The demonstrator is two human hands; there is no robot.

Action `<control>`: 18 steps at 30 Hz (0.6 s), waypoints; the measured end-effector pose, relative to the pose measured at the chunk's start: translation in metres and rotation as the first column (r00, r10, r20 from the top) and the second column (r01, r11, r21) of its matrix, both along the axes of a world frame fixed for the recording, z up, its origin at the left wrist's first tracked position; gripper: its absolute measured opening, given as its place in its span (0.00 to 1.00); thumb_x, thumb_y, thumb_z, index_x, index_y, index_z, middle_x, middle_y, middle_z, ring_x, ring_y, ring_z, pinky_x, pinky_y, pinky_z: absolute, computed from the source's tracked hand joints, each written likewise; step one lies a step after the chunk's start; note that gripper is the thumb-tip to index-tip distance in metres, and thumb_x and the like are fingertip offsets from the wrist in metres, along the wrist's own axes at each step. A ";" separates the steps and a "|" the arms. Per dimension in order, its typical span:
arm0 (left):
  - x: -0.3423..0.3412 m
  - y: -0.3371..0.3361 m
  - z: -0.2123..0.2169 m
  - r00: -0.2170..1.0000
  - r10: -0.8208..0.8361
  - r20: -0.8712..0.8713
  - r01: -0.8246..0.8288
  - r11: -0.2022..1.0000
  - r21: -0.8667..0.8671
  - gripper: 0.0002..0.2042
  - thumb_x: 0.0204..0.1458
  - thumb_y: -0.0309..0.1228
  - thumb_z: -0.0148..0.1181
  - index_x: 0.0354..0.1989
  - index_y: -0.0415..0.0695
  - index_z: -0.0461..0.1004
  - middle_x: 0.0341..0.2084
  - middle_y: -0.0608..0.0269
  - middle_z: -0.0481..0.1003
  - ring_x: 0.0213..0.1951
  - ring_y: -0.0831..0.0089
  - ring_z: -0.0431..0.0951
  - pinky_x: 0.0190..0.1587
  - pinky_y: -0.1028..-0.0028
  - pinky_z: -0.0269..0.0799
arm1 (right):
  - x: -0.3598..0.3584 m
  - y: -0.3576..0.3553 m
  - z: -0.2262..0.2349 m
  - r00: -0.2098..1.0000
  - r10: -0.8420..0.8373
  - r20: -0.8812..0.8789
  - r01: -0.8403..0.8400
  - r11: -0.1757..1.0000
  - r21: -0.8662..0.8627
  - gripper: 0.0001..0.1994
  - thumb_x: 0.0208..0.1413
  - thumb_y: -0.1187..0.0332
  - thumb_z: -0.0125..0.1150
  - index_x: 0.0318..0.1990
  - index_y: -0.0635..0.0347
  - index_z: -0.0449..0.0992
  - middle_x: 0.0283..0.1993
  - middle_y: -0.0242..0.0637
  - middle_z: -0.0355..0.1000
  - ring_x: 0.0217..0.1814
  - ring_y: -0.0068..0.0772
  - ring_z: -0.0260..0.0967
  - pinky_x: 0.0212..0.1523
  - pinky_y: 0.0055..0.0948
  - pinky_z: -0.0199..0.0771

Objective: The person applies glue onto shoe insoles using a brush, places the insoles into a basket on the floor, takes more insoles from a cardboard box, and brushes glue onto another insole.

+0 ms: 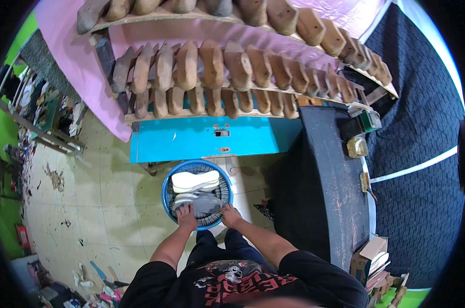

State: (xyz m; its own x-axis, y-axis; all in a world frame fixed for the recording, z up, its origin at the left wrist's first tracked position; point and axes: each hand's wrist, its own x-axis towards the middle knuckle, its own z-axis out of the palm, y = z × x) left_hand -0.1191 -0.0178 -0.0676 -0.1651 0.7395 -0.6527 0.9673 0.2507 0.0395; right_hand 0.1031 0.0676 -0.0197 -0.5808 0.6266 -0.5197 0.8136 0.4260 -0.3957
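Note:
A blue round plastic basket (165,191) stands on the floor in front of me. White shoe soles (195,181) are stacked in its far half. Nearer to me lie grey shoe soles (205,203), with white ones partly under them. My left hand (187,216) reaches over the near rim, its fingers closed on the left end of the grey soles. At their right end, by the basket's rim, my right hand (231,215) has its fingers bent in against the grey soles; its fingertips are partly hidden.
Racks of wooden shoe lasts (212,64) rise beyond the basket, above a turquoise board (191,137). To the right stands a dark worktable (322,169) with jars (357,147) along its edge. A cardboard box (365,259) is at lower right. Scraps (55,177) litter the tiled floor.

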 end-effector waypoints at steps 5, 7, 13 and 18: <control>0.009 -0.009 0.000 0.993 0.024 0.112 -0.021 0.999 -0.031 0.52 0.49 0.55 0.65 0.79 0.55 0.40 0.76 0.49 0.41 0.73 0.45 0.45 0.71 0.44 0.40 | 0.093 -0.024 0.007 0.958 -0.222 0.183 0.235 0.971 -0.051 0.24 0.49 0.63 0.63 0.57 0.51 0.78 0.63 0.47 0.67 0.71 0.52 0.58 0.72 0.46 0.60; 0.006 -0.020 -0.002 0.994 0.004 0.108 -0.002 1.000 -0.026 0.52 0.49 0.55 0.65 0.79 0.56 0.40 0.76 0.47 0.39 0.74 0.44 0.44 0.72 0.42 0.38 | 0.116 -0.039 0.018 0.928 -0.295 0.225 0.314 0.948 -0.050 0.23 0.50 0.62 0.63 0.57 0.51 0.78 0.64 0.48 0.67 0.71 0.53 0.58 0.72 0.46 0.60; 0.003 -0.020 0.006 0.994 -0.078 0.072 0.079 0.997 -0.011 0.53 0.50 0.55 0.65 0.79 0.57 0.38 0.77 0.44 0.33 0.75 0.42 0.41 0.72 0.39 0.34 | 0.173 -0.085 0.016 0.817 -0.472 0.333 0.530 0.841 -0.107 0.23 0.53 0.58 0.63 0.57 0.49 0.78 0.65 0.50 0.67 0.70 0.54 0.61 0.71 0.45 0.63; 0.010 -0.012 0.012 0.997 -0.019 0.072 0.024 0.998 -0.064 0.53 0.49 0.54 0.65 0.79 0.57 0.37 0.77 0.44 0.29 0.76 0.41 0.37 0.71 0.36 0.32 | 0.184 -0.117 0.007 0.824 -0.511 0.245 0.555 0.814 -0.170 0.23 0.52 0.60 0.61 0.57 0.52 0.78 0.63 0.52 0.70 0.66 0.52 0.67 0.70 0.43 0.64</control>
